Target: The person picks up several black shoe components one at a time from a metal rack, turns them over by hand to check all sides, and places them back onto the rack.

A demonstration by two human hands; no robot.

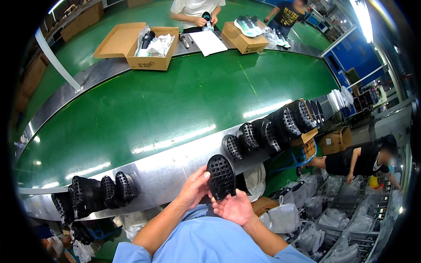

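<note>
In front of my body I hold a black studded shoe sole piece, tilted up with its studded face showing. My left hand grips its left edge, thumb on the upper face. At its lower end, my right hand holds the edge from below, palm partly turned up; some fingertips are hidden behind the piece. Similar black sole pieces stand in stacks along the metal ledge, just beyond my hands to the right. More stacks of black sole pieces stand on the ledge to my left.
A green conveyor belt runs beyond the ledge. Across it are an open shoe box, a white paper sheet and shoes on a closed box. A person handles a shoe there. Bagged items fill racks at right.
</note>
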